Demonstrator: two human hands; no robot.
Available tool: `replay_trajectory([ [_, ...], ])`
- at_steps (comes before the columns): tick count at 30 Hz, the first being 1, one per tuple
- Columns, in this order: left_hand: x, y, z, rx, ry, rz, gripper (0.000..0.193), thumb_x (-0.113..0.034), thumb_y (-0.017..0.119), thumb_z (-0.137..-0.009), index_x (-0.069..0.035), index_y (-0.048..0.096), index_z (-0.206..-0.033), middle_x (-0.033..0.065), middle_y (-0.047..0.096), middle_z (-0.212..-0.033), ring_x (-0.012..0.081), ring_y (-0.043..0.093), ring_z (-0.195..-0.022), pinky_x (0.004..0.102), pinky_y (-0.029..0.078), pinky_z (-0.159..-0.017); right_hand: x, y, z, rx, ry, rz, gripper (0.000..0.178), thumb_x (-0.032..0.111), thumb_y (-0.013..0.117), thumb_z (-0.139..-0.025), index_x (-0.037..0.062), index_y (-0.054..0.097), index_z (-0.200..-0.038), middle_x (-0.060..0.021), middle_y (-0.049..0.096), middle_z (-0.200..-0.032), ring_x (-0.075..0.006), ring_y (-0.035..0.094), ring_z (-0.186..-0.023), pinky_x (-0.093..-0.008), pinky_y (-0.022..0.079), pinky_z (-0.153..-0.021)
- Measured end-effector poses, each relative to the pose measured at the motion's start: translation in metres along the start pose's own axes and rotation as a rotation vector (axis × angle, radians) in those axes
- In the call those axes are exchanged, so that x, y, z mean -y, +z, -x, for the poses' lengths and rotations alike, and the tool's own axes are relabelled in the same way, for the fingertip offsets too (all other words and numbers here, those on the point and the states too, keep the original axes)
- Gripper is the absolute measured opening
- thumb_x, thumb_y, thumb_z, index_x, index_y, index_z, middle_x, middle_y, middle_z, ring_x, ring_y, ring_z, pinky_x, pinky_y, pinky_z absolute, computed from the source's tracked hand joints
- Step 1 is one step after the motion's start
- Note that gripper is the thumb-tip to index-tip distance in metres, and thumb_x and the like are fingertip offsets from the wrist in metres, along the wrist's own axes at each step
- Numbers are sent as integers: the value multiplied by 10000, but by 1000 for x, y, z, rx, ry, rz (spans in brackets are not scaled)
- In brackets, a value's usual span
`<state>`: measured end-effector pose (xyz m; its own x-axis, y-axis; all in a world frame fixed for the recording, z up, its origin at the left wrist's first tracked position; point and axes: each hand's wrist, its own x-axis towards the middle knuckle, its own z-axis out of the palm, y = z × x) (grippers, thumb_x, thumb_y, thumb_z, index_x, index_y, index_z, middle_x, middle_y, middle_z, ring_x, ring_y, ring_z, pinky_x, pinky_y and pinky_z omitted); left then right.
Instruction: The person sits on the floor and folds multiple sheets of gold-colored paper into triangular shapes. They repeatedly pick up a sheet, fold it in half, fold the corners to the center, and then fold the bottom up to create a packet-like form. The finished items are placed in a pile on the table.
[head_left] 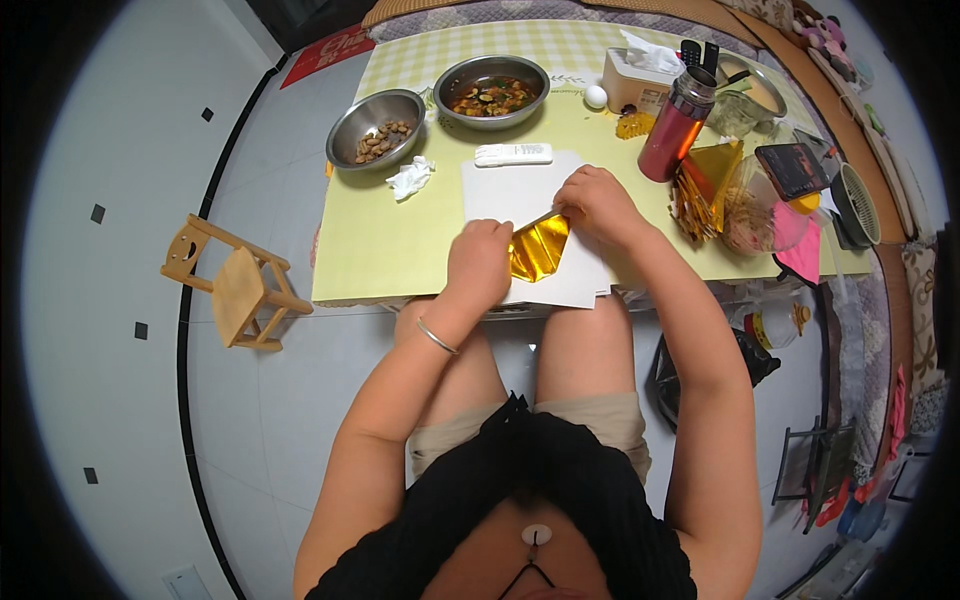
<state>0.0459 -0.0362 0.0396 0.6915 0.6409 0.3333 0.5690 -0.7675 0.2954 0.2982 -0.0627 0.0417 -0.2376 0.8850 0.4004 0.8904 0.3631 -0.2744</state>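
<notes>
A sheet of shiny gold foil paper (541, 250), creased and partly folded, lies between my hands over white paper (580, 291) at the table's near edge. My left hand (482, 260) is closed on the foil's left edge. At its upper right corner my right hand (597, 204) pinches the foil with fingers together. A white plastic stick-like object (513, 154) lies flat on the paper just beyond my hands. To the right stands a bundle of folded gold foil pieces (704, 195), beside a red metallic flask (677, 125).
Steel bowls hold nuts (376, 112) and food in dark liquid (492, 64). Crumpled tissue (411, 178) lies near them. A tissue box (640, 80), an egg (596, 97), a phone (792, 171) and a clear bowl (748, 232) stand right. A small wooden chair (238, 287) is on the floor.
</notes>
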Motion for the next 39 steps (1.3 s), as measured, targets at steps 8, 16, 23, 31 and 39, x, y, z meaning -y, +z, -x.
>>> replay_trajectory([
  [8, 12, -7, -5, 53, -25, 0, 269, -76, 733, -755, -83, 723, -1024, 131, 622, -912, 336, 600, -922, 436, 505, -814, -11, 3, 2, 102, 20, -260, 155, 27, 677, -762, 43, 690, -916, -106, 677, -1006, -319, 590, -1066, -409, 495, -941],
  [16, 19, -9, -8, 104, -92, 38, 321, -153, 799, -752, -70, 727, -1053, 126, 640, -936, 333, 608, -942, 429, 512, -844, -35, -7, 4, 333, 459, -1182, 202, -48, 672, -849, 15, 675, -1041, -46, 688, -1096, -117, 630, -1003, -278, 506, -927],
  [23, 21, -8, -6, 82, -81, 60, 360, -170, 814, -743, -51, 721, -1070, 128, 647, -947, 335, 613, -941, 424, 516, -841, -26, -14, 4, 462, 479, -1049, 342, -32, 706, -823, -2, 662, -1161, -23, 686, -1015, -130, 626, -921, -265, 507, -877],
  [31, 22, -6, -4, 47, -79, 95, 360, -167, 817, -747, -46, 718, -1070, 129, 649, -959, 338, 612, -946, 425, 514, -847, -30, -15, 5, 512, 538, -825, 236, 61, 804, -803, 25, 696, -1010, 14, 672, -875, -97, 583, -819, -266, 493, -771],
  [39, 29, -4, -2, 13, -43, 129, 359, -178, 827, -744, -46, 715, -1058, 129, 647, -957, 341, 610, -939, 433, 509, -843, -29, -29, 14, 580, 506, -997, 314, 36, 801, -795, 40, 681, -1085, 21, 644, -880, -83, 571, -853, -246, 485, -783],
])
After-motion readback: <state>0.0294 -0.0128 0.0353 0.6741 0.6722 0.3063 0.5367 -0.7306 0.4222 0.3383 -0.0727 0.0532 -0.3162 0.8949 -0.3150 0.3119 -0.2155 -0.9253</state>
